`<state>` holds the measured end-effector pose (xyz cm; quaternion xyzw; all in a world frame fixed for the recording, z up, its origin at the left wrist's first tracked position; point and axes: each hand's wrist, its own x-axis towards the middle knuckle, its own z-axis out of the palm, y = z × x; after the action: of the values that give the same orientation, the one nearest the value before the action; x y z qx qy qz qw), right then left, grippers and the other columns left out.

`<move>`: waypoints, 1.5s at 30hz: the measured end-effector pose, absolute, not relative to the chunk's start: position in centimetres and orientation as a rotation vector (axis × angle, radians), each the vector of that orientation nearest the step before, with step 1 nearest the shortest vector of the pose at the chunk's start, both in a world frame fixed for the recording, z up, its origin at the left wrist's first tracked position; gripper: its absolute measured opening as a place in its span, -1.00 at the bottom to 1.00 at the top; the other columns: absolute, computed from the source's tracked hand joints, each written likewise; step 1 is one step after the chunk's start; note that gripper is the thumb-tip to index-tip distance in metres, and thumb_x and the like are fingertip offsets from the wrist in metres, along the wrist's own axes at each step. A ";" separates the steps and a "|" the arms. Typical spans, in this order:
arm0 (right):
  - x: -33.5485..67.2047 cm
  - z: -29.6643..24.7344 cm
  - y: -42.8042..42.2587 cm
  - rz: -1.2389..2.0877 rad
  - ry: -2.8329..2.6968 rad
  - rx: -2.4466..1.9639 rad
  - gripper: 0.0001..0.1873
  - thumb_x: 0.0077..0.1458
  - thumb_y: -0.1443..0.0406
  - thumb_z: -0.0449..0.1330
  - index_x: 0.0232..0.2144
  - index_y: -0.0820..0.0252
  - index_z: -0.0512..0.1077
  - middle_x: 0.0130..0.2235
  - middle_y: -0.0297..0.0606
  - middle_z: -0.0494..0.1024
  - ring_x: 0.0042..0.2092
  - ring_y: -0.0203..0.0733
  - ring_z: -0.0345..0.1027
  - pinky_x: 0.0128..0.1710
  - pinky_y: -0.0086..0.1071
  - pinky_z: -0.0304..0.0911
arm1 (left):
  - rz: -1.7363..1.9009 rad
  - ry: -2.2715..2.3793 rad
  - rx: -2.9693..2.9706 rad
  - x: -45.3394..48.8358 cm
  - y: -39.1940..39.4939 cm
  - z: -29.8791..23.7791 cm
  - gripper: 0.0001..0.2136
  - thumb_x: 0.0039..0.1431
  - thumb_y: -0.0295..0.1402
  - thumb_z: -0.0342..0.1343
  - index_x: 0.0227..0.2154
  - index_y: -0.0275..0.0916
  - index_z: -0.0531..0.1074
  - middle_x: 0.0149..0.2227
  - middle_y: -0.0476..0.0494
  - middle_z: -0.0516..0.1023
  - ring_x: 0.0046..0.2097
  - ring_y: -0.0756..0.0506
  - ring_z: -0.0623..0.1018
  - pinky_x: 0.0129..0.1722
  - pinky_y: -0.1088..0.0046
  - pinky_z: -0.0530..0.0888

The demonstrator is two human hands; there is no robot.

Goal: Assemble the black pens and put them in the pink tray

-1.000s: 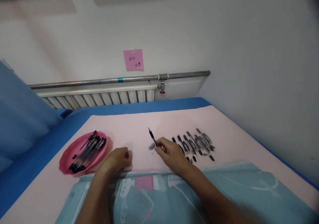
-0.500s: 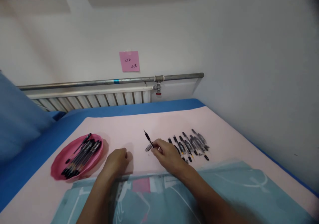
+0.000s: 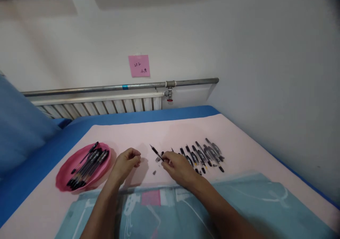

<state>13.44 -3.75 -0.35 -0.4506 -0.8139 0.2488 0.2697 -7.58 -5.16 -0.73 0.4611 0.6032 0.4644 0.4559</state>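
Note:
My right hand (image 3: 178,165) pinches a black gel pen (image 3: 154,149) whose bare tip points up and to the left. Just left of it, my left hand (image 3: 128,163) hovers over the pink cloth, fingers loosely curled and a little apart, with nothing visible in them. Small grey-and-black pen parts (image 3: 157,159) lie under the held pen, and one small piece (image 3: 154,172) rests nearer to me. To the right of my right hand, several pens and loose pen parts (image 3: 202,155) are spread in a slanting row.
A pink scalloped dish (image 3: 58,173) at the left holds several black pens (image 3: 90,164). Teal patterned fabric (image 3: 233,196) covers the near edge. Behind the blue surface (image 3: 148,115) are a radiator (image 3: 106,106) and a metal pipe (image 3: 101,89). A wall stands at the right.
My left hand has loosened from a fist and risen slightly. The pen in my right hand has tilted further left. A small piece now shows on the cloth between the hands.

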 end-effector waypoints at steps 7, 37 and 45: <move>14.3 0.0 -3.0 0.706 -2.008 -1.293 -0.89 0.00 0.32 0.03 -0.44 0.17 0.36 -0.52 -0.41 0.39 -0.49 -0.35 0.20 -0.49 -0.51 0.00 | 0.832 1.584 1.533 -6.0 -5.0 -2.1 -0.85 -0.13 -0.27 0.07 -0.54 -0.25 0.34 -0.59 0.06 0.34 -0.52 0.03 0.32 -0.51 0.53 0.23; 14.2 0.0 -3.3 0.547 -2.225 -1.205 -0.90 0.03 0.38 0.04 -0.41 0.18 0.36 -0.44 -0.35 0.39 -0.41 -0.33 0.21 -0.43 -0.51 0.00 | 1.097 1.264 1.180 -4.7 -4.9 -1.3 -0.83 -0.13 -0.30 0.14 -0.50 -0.29 0.34 -0.60 0.00 0.41 -0.55 0.03 0.40 -0.51 0.51 0.35; 14.2 0.3 -3.5 0.528 -2.337 -1.135 -0.85 0.02 0.40 0.05 -0.35 0.16 0.40 -0.42 -0.35 0.39 -0.39 -0.32 0.22 -0.40 -0.51 0.01 | 1.241 1.094 0.931 -6.8 -5.0 -0.2 -0.76 -0.22 -0.36 0.26 -0.43 -0.32 0.41 -0.56 -0.02 0.46 -0.52 0.06 0.44 -0.49 0.55 0.39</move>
<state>14.17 -3.48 0.32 -0.4154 -0.8552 0.1930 0.2426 -6.75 -5.01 -0.24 0.3986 0.4685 0.5315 0.5823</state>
